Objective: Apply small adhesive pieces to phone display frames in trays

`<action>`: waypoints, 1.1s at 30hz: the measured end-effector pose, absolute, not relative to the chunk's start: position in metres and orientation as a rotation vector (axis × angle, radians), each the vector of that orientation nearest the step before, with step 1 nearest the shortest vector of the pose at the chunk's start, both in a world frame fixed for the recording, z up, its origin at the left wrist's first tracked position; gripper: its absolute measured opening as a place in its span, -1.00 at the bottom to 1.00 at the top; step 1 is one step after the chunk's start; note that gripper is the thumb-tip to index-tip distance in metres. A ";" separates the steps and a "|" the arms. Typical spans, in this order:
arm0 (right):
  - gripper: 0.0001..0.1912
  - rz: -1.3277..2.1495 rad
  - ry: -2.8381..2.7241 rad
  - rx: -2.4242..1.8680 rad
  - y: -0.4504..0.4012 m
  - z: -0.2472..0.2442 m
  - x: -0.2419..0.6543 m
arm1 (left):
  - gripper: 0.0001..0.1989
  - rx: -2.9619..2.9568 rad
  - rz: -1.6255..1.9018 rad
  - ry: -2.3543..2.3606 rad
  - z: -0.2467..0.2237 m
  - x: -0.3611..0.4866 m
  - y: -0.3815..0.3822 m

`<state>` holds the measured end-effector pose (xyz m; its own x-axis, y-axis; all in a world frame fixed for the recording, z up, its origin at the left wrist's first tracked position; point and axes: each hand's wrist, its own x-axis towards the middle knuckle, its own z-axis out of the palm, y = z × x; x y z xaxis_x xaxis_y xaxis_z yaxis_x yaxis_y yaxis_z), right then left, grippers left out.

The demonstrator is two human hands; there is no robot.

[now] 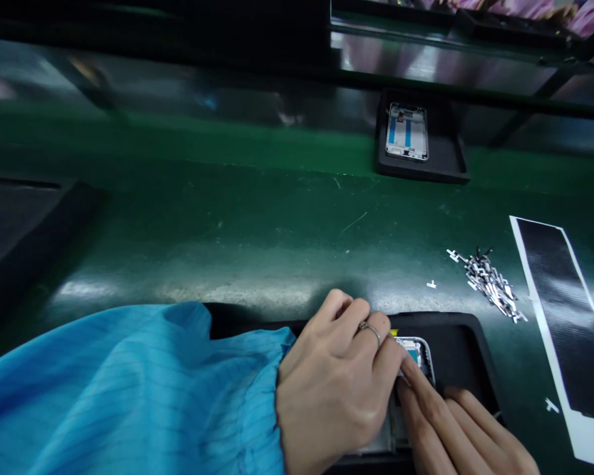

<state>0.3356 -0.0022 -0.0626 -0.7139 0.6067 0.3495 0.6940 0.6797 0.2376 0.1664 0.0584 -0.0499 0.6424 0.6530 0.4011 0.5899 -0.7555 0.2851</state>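
A phone frame (422, 351) with a silver rim lies in a black tray (462, 330) at the bottom centre, largely covered by both hands. My left hand (339, 376), with a ring on one finger, rests over the frame with its fingers curled; whatever its fingertips hold is hidden. My right hand (455, 429) reaches in from the lower right, its fingertips meeting my left hand at the frame. Its fingers are bent close together, and anything between them is too hidden to make out. A bit of yellow (395, 332) shows beside the left fingers.
Another phone frame (406, 132) lies in a black tray (445, 173) at the back. Small metallic pieces (492, 284) are heaped on the green table (277, 224), left of a black sheet with white edges (569, 316). A dark tray (20, 218) stands at far left.
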 end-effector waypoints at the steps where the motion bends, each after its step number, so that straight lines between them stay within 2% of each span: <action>1: -0.75 -0.518 -2.645 -1.050 -0.002 -0.062 0.335 | -0.57 2.725 0.749 1.035 -0.050 0.167 0.059; 17: -0.68 -0.463 -2.682 -1.010 0.001 -0.051 0.333 | -0.63 2.810 0.619 1.064 -0.047 0.167 0.057; 21: -0.66 -0.420 -2.661 -1.066 0.002 -0.052 0.332 | -0.62 2.843 0.718 0.957 -0.049 0.166 0.059; 26: -0.65 -0.364 -2.642 -1.118 0.000 -0.053 0.332 | -0.54 2.889 1.044 0.844 -0.056 0.164 0.060; 33: -0.64 -0.346 -2.669 -1.070 0.002 -0.053 0.334 | -0.57 2.835 0.971 1.025 -0.064 0.166 0.056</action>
<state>0.3339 0.0024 -0.0526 -0.7011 0.6415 0.3113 0.6997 0.7030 0.1273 0.1663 0.0558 -0.0643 0.6029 0.5714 0.5568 0.5870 -0.7903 0.1756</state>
